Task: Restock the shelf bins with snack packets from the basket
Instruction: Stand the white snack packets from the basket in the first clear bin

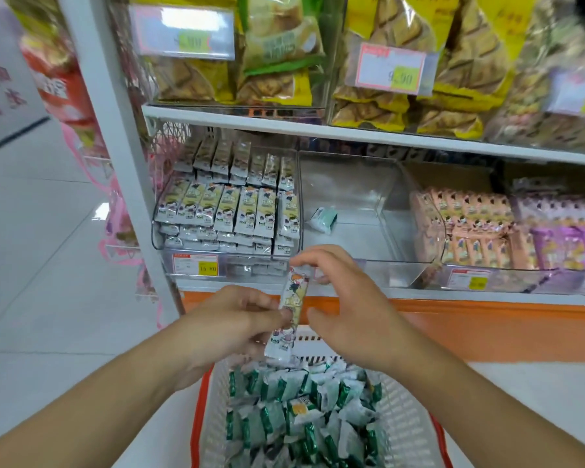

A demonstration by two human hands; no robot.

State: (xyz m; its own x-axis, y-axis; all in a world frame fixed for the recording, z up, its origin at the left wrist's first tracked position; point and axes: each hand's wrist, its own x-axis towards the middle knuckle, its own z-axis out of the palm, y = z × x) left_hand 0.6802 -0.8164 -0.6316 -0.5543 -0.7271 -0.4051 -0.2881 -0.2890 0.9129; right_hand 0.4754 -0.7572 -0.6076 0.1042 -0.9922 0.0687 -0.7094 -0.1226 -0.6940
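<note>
A long white snack packet (pixel 289 315) with a cartoon print stands upright between my hands, above the basket. My left hand (pixel 232 327) pinches its middle from the left. My right hand (pixel 343 298) grips its top end with the fingertips, thumb near its right side. Below, the white basket (pixel 401 420) with an orange rim holds several green-and-white packets (pixel 294 413). On the shelf, the left clear bin (pixel 228 211) is packed with matching white packets. The middle clear bin (pixel 355 204) holds only one green-and-white packet (pixel 323 219).
To the right, a bin of pink packets (pixel 463 228) and one of purple packets (pixel 564 231). The upper shelf (pixel 284 125) carries large yellow bags behind price tags. A white upright post (pixel 115 130) bounds the shelf on the left; tiled floor (pixel 41 231) beyond.
</note>
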